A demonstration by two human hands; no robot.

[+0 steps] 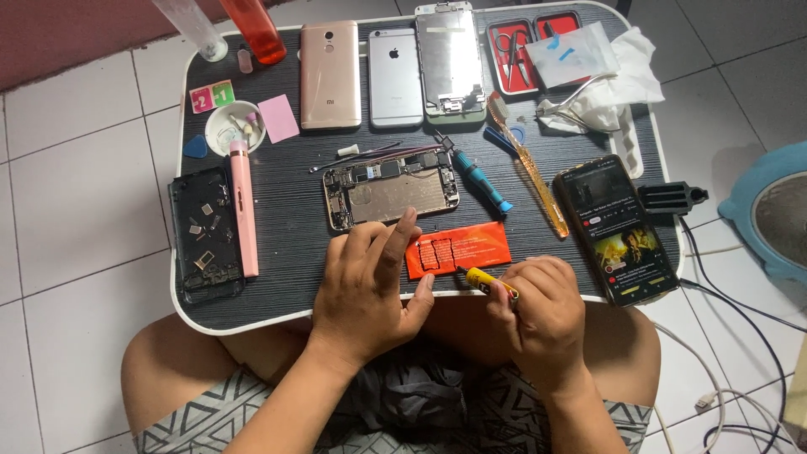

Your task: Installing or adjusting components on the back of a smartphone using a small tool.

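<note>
Yellow glue tube (486, 281) between right fingers (528, 286)

Yellow tube (486, 281): rear end buried in the right hand (545, 309); only the nozzle end shows.
Orange packet (458, 250): left corner covered by the left hand (370, 290); print too small to make out.
Opened phone body (392, 191): lower edge partly behind the left fingertips; internal parts too small to identify.
Clear bottle (192, 25): top cut off by the upper frame edge.
Red bottle (254, 29): top cut off likewise.
Blue round object (769, 214): cropped by the right edge; kind undeterminable.
Black tray (204, 235): small loose parts in it, too small to tell apart.
Tool case (517, 50): right half hidden under a clear plastic bag (572, 55).
</note>
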